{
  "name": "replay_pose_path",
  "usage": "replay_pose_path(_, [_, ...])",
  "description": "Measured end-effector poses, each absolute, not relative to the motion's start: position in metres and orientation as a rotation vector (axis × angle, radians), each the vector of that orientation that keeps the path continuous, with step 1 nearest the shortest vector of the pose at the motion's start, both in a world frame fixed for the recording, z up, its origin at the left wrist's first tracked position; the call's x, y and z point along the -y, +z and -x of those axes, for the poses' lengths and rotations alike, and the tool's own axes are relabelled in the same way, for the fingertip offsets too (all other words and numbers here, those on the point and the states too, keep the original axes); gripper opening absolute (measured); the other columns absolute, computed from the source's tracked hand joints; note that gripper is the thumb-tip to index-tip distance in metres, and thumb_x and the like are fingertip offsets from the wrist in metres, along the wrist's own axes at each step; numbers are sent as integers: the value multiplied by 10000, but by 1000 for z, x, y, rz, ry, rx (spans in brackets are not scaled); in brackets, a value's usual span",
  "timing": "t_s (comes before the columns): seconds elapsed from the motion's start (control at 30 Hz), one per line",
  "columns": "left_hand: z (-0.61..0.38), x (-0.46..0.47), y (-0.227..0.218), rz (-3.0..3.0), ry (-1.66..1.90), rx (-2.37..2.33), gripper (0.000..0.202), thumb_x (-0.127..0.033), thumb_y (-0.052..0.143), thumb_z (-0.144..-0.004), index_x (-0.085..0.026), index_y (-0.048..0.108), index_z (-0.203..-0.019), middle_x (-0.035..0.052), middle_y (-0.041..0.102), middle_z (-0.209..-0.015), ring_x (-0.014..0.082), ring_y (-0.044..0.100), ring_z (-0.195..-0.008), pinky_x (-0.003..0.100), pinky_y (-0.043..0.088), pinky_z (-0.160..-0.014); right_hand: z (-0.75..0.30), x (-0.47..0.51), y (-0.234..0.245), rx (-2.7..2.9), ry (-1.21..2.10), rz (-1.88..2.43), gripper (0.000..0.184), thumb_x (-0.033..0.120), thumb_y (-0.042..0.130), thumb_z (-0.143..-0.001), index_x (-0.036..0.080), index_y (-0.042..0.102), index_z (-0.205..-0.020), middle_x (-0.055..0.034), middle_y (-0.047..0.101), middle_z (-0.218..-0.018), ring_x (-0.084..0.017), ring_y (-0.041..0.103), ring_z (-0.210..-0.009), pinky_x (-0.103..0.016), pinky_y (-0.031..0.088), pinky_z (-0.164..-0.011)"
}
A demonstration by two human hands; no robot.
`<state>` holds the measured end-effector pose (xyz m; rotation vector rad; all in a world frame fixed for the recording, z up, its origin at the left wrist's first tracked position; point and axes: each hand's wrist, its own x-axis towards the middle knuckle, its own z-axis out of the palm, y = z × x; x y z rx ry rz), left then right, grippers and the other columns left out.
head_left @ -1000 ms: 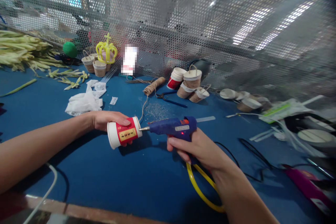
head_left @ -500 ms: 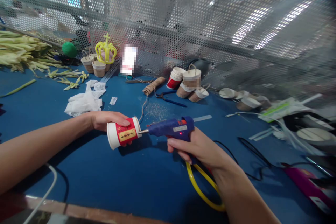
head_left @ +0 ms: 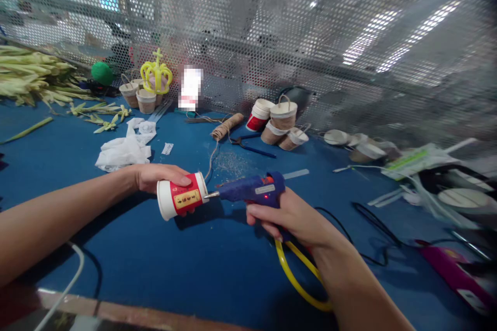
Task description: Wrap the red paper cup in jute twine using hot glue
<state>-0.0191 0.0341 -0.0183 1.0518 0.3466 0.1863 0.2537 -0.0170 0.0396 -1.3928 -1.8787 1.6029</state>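
My left hand (head_left: pixel 165 178) is closed around a red and white paper cup (head_left: pixel 185 197), tipped on its side above the blue table (head_left: pixel 217 269). Its wide white end points left and its narrower end faces right. In my right hand (head_left: pixel 285 212) is a blue hot glue gun (head_left: pixel 250 189) with a small red light lit. The metal nozzle meets or nearly meets the cup near its right end; I cannot tell whether they touch. A clear glue stick (head_left: pixel 297 174) sticks out of the gun's back. Twine (head_left: pixel 212 160) runs from a roll to behind the cup.
Behind my hands lie a twine roll (head_left: pixel 228 126), pliers (head_left: pixel 254 151) and twine-wrapped cups (head_left: pixel 283 116). White crumpled material (head_left: pixel 123 152) and a yellow crown (head_left: pixel 156 75) are on the left. A yellow loop (head_left: pixel 295 284) hangs below my right hand. A perforated metal panel (head_left: pixel 233 26) rises behind.
The cup has turned slightly in my left hand, so its label sits a little differently. The glue gun has shifted very slightly left with my right hand.
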Motion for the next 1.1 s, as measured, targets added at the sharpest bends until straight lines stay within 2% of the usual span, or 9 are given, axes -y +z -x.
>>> replay_pose_path(0.43, [17, -33, -13, -1053, 177, -393, 446, -439, 629, -695, -87, 591, -965, 71, 719, -715, 196, 666, -637, 331, 515, -679, -256, 15, 41, 1876, 1617, 1393, 276, 373, 579, -755, 122, 598, -640, 58, 437, -366, -37, 375, -310, -156, 306, -322])
replay_pose_path(0.6, [18, -32, -12, -1071, 175, -437, 453, -447, 635, -678, -92, 585, -954, 80, 717, -742, 210, 665, -687, 333, 511, -679, -257, 15, 42, 1911, 1660, 1398, 259, 357, 610, -731, 118, 611, -632, 61, 432, -358, -38, 387, -322, -160, 340, -357])
replay_pose_path(0.8, [16, -30, -8, -1139, 156, -502, 490, -481, 633, -645, -108, 570, -956, 83, 703, -751, 215, 651, -712, 321, 505, -647, -254, 19, 44, 1821, 1603, 1346, 247, 341, 599, -742, 120, 609, -632, 56, 437, -360, -39, 373, -313, -159, 296, -325])
replay_pose_path(0.97, [15, -25, 12, -1450, 126, -695, 495, -490, 665, -619, -128, 587, -946, 56, 673, -775, 179, 615, -648, 266, 481, -573, -253, 20, 43, 1758, 1548, 1315, 252, 349, 597, -735, 123, 601, -623, 57, 425, -349, -40, 363, -309, -166, 297, -328])
replay_pose_path(1.1, [16, -19, 30, -1816, 178, -749, 472, -457, 631, -694, -136, 570, -1034, 54, 644, -889, 173, 592, -749, 241, 468, -634, -253, 22, 44, 1804, 1501, 1318, 249, 346, 598, -737, 126, 601, -621, 54, 427, -366, -46, 373, -321, -173, 311, -332])
